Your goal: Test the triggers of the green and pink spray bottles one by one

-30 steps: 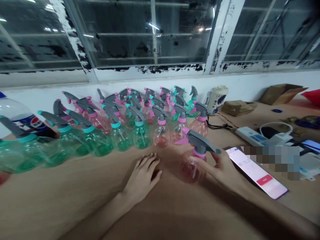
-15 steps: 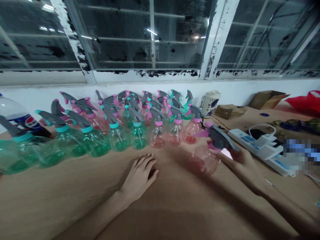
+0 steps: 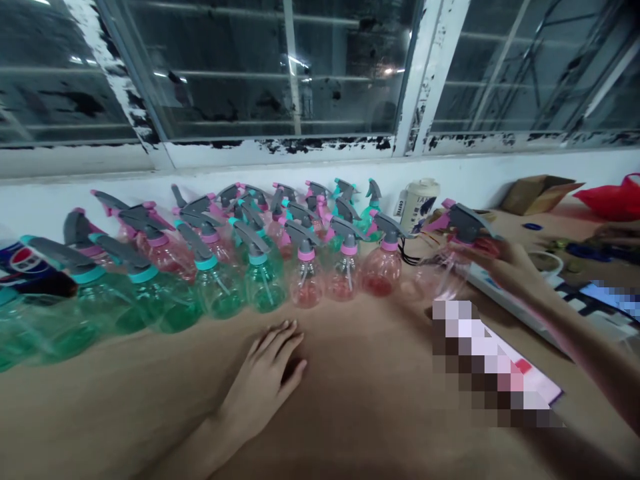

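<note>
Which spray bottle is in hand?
The rightmost spray bottle, pink-and-grey head, clear pinkish body: the right hand grips it near the neck. No hand holds any of the other bottles.

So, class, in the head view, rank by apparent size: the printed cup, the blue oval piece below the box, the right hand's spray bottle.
1. Spray bottle in the right hand
2. Printed cup
3. Blue oval piece
</note>
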